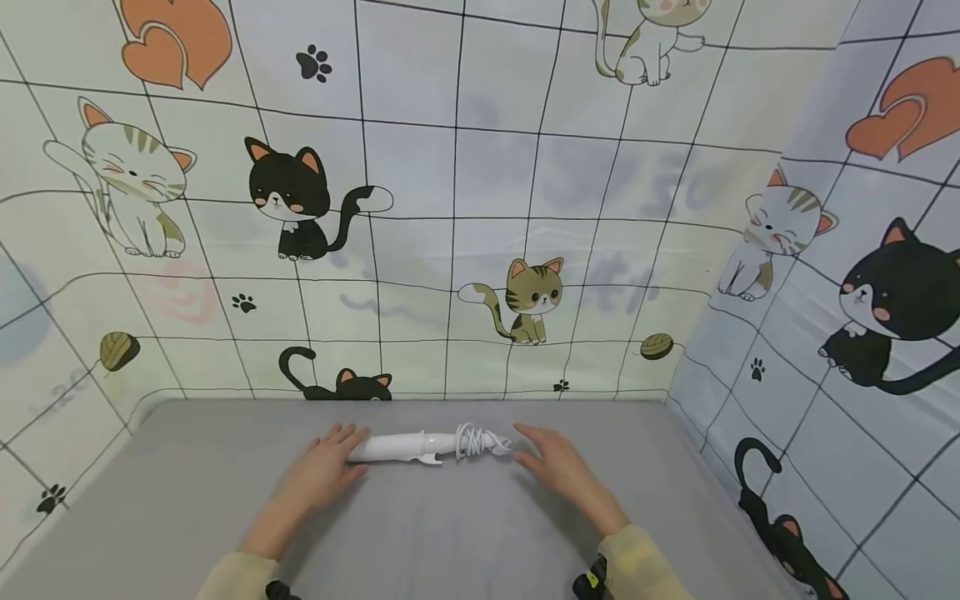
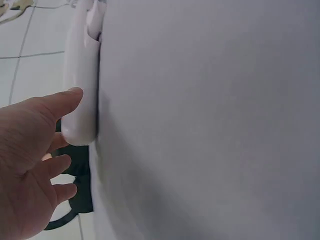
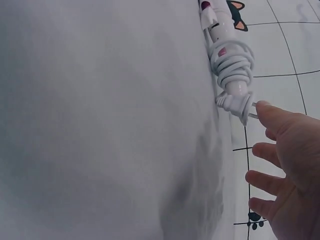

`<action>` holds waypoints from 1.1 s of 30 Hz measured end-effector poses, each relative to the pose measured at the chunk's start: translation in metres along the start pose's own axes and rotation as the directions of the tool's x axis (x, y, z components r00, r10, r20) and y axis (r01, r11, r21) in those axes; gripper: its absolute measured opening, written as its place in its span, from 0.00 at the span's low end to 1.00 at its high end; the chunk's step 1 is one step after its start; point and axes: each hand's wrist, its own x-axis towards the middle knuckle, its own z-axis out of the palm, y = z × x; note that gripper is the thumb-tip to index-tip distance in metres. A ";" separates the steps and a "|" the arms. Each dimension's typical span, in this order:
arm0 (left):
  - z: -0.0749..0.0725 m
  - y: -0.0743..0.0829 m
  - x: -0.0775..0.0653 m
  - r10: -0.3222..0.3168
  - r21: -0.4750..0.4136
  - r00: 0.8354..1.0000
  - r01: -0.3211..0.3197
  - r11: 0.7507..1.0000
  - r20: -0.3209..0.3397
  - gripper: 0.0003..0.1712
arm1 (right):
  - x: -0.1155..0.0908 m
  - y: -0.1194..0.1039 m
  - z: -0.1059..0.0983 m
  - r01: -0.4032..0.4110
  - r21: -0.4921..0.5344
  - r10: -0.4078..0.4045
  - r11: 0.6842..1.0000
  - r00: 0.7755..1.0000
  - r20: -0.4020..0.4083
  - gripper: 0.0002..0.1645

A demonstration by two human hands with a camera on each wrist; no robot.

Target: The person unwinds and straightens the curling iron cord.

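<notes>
A white curling iron (image 1: 393,447) lies crosswise on the grey surface, its thicker end to the left and a small lever at its middle. White cord (image 1: 476,442) is wound around its thinner right part. My left hand (image 1: 322,467) is at the thick end, fingers extended, the thumb overlapping the casing in the left wrist view. Beyond the cord, my right hand (image 1: 562,471) has its fingers spread. In the right wrist view, the thumb tip is right at the prongs of the plug (image 3: 235,103).
The grey cloth-covered tabletop (image 1: 450,533) meets a white gridded backdrop (image 1: 495,175) printed with cartoon cats behind it. A similar printed sheet (image 1: 810,350) rises along the right side. Dark wrist devices (image 1: 591,579) sit at both yellow sleeves.
</notes>
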 end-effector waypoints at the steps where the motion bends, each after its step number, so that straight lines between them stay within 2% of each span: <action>1: 0.001 -0.001 0.001 -0.001 -0.005 1.000 0.001 1.000 0.004 0.32 | 0.001 0.000 0.001 -0.005 0.007 0.005 1.000 1.000 0.006 0.30; 9: 0.005 -0.007 0.007 -0.003 -0.006 1.000 0.003 1.000 0.015 0.31 | 0.009 -0.004 0.010 -0.031 0.011 0.030 0.999 0.999 0.044 0.32; 16: 0.014 -0.011 0.014 0.007 -0.017 1.000 -0.006 1.000 0.022 0.29 | 0.015 -0.007 0.014 0.002 0.107 -0.009 0.994 0.998 0.061 0.30; 19: 0.017 -0.011 0.015 0.018 -0.046 1.000 -0.017 0.999 0.014 0.29 | 0.015 -0.004 0.017 0.012 0.131 -0.020 0.991 0.998 0.057 0.29; 26: 0.025 -0.009 0.013 0.044 -0.092 0.999 -0.042 0.995 0.014 0.29 | 0.010 0.005 0.026 -0.020 0.181 0.006 0.983 0.997 0.081 0.27; 33: 0.024 -0.007 0.018 0.044 -0.109 0.999 -0.046 0.993 -0.020 0.29 | 0.016 0.002 0.025 -0.017 0.215 0.000 0.977 0.997 0.080 0.26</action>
